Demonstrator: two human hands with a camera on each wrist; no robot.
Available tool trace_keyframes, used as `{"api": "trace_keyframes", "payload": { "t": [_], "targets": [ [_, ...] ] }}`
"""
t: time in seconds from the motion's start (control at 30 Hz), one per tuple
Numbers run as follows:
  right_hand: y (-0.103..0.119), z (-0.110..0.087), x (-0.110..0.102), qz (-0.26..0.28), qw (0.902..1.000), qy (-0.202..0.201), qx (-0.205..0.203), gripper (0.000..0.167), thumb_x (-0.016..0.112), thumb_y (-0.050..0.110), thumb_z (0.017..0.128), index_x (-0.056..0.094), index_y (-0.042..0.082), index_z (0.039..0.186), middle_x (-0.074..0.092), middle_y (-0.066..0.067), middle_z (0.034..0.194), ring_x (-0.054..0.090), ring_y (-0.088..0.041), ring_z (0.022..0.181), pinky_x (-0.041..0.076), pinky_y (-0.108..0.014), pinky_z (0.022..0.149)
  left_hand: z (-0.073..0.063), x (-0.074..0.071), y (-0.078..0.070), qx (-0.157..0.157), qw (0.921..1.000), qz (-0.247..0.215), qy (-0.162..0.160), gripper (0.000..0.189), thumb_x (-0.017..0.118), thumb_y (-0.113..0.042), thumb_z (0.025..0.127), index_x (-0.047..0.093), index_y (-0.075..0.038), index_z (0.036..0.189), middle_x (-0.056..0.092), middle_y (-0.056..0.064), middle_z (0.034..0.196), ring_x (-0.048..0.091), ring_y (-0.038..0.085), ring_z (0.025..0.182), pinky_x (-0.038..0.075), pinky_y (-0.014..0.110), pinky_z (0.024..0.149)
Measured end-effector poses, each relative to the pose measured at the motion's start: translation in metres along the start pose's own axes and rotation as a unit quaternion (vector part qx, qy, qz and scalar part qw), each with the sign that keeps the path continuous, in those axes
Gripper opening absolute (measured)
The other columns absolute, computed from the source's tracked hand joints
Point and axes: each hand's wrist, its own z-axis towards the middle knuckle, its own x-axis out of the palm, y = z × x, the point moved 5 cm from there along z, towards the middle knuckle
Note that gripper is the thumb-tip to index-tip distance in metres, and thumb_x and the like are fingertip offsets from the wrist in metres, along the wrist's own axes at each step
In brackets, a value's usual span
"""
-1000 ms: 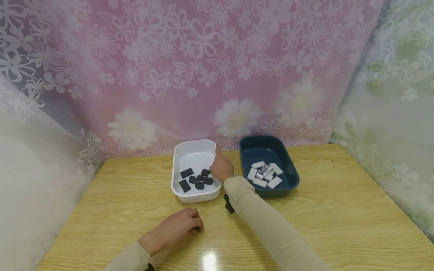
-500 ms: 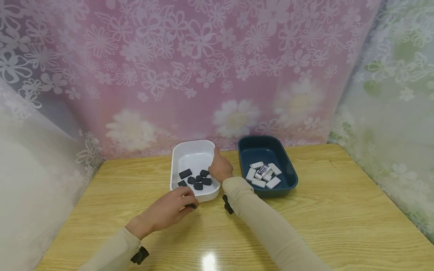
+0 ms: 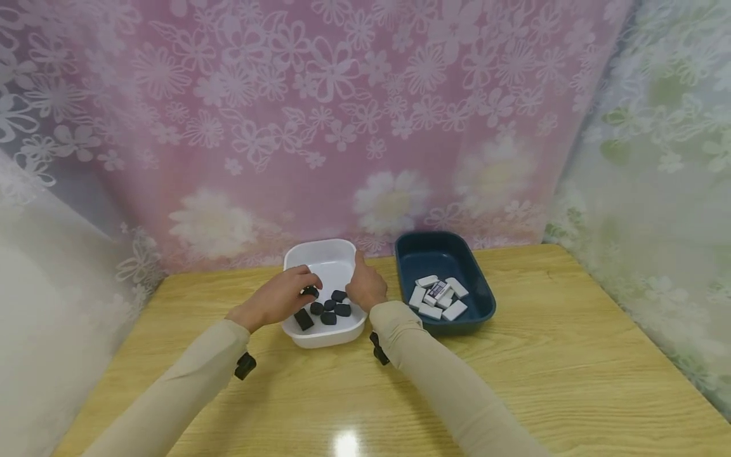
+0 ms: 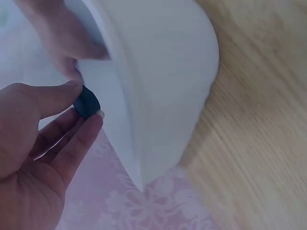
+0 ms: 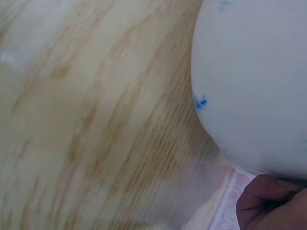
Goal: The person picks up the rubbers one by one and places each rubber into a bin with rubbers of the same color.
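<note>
My left hand (image 3: 278,296) is over the left side of the white plastic tray (image 3: 325,341). Between thumb and fingertips it pinches a small rounded black eraser (image 4: 87,103), close to the tray's inner wall in the left wrist view. Below and beside that hand, several black erasers (image 3: 328,318) lie on the tray's floor, some blocky and some rounded. My right hand (image 3: 367,284) grips the tray's right rim, with its thumb pointing toward the back. The right wrist view shows its curled fingers (image 5: 261,199) at the tray's edge.
A dark blue tray (image 3: 485,289) stands to the right, holding several white erasers (image 3: 454,310), one in a printed sleeve. Both trays sit at the back of the wooden table (image 3: 548,362), against a pink flowered curtain (image 3: 320,190).
My left hand has lifted a black eraser from the table in front and carried it up and back over the white tray. My right hand stays at the tray's rim.
</note>
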Motion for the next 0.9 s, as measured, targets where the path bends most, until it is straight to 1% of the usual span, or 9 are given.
{"api": "trace_keyframes", "payload": {
  "t": [0.13, 0.27, 0.4, 0.53, 0.6, 0.7, 0.73, 0.8, 0.9],
  "targets": [
    [-0.001, 0.0, 0.001, -0.005, 1.0, -0.001, 0.004, 0.079, 0.069, 0.015, 0.085, 0.024, 0.015, 0.15, 0.065, -0.017, 0.107, 0.064, -0.032, 0.088, 0.051, -0.045, 0.074, 0.016, 0.011, 0.019, -0.029, 0.9992, 0.014, 0.022, 0.02, 0.07, -0.006, 0.087, 0.065, -0.002, 0.106, 0.059, 0.009, 0.099, 0.058, 0.022, 0.086, 0.048, 0.036, 0.078],
    [-0.001, 0.0, 0.001, -0.007, 0.9999, 0.0, 0.007, 0.08, 0.07, 0.016, 0.084, 0.024, 0.016, 0.15, 0.065, -0.017, 0.108, 0.064, -0.031, 0.089, 0.051, -0.045, 0.074, 0.03, 0.019, 0.029, -0.03, 0.9982, 0.02, 0.047, 0.015, 0.069, -0.005, 0.087, 0.066, -0.001, 0.101, 0.058, 0.008, 0.093, 0.056, 0.021, 0.083, 0.047, 0.036, 0.077],
    [0.0, 0.001, 0.002, -0.007, 1.0, 0.002, 0.006, 0.08, 0.07, 0.016, 0.085, 0.023, 0.016, 0.15, 0.065, -0.016, 0.11, 0.064, -0.031, 0.091, 0.051, -0.045, 0.075, 0.042, 0.017, 0.03, -0.026, 0.9975, 0.024, 0.061, 0.011, 0.07, -0.005, 0.085, 0.068, -0.001, 0.096, 0.058, 0.006, 0.088, 0.056, 0.02, 0.08, 0.048, 0.036, 0.074],
    [-0.001, 0.002, 0.0, -0.011, 0.9999, -0.005, 0.004, 0.08, 0.069, 0.017, 0.085, 0.023, 0.016, 0.15, 0.065, -0.016, 0.11, 0.064, -0.031, 0.091, 0.051, -0.045, 0.074, 0.053, 0.015, 0.028, -0.031, 0.9969, 0.022, 0.069, 0.01, 0.07, -0.005, 0.085, 0.068, -0.002, 0.095, 0.059, 0.007, 0.089, 0.057, 0.021, 0.082, 0.048, 0.037, 0.075],
    [-0.002, 0.003, -0.001, -0.013, 0.9999, -0.01, 0.004, 0.081, 0.07, 0.017, 0.084, 0.024, 0.016, 0.15, 0.065, -0.016, 0.109, 0.064, -0.031, 0.091, 0.051, -0.045, 0.073, 0.057, 0.018, 0.029, -0.035, 0.9955, 0.021, 0.086, 0.011, 0.069, -0.005, 0.086, 0.068, -0.002, 0.097, 0.059, 0.007, 0.09, 0.057, 0.021, 0.083, 0.048, 0.036, 0.077],
    [-0.002, 0.003, 0.001, -0.018, 0.9998, -0.004, 0.003, 0.08, 0.07, 0.018, 0.084, 0.024, 0.016, 0.149, 0.065, -0.016, 0.108, 0.065, -0.031, 0.091, 0.052, -0.046, 0.073, 0.06, 0.024, 0.03, -0.044, 0.9915, 0.02, 0.121, 0.012, 0.069, -0.006, 0.087, 0.069, -0.002, 0.098, 0.061, 0.005, 0.089, 0.057, 0.019, 0.081, 0.048, 0.034, 0.076],
    [-0.002, 0.003, 0.002, -0.02, 0.9998, 0.0, 0.002, 0.079, 0.07, 0.018, 0.084, 0.024, 0.016, 0.149, 0.065, -0.016, 0.108, 0.065, -0.031, 0.091, 0.052, -0.046, 0.073, 0.061, 0.025, 0.031, -0.046, 0.9905, 0.021, 0.128, 0.012, 0.069, -0.006, 0.086, 0.069, -0.002, 0.098, 0.062, 0.004, 0.088, 0.058, 0.018, 0.08, 0.048, 0.034, 0.076],
    [-0.003, 0.002, 0.004, -0.02, 0.9998, 0.004, 0.0, 0.078, 0.07, 0.019, 0.085, 0.025, 0.016, 0.149, 0.065, -0.016, 0.108, 0.065, -0.031, 0.09, 0.052, -0.046, 0.073, 0.064, 0.023, 0.031, -0.046, 0.99, 0.023, 0.131, 0.01, 0.07, -0.006, 0.085, 0.07, -0.002, 0.095, 0.063, 0.003, 0.084, 0.058, 0.017, 0.077, 0.049, 0.034, 0.074],
    [-0.004, 0.003, 0.003, -0.022, 0.9997, -0.004, 0.001, 0.078, 0.07, 0.019, 0.085, 0.025, 0.016, 0.149, 0.065, -0.016, 0.108, 0.065, -0.032, 0.09, 0.052, -0.046, 0.073, 0.072, 0.015, 0.032, -0.048, 0.9908, 0.031, 0.123, 0.009, 0.071, -0.005, 0.085, 0.07, -0.002, 0.093, 0.064, 0.003, 0.082, 0.059, 0.018, 0.075, 0.049, 0.035, 0.072]
  ]
}}
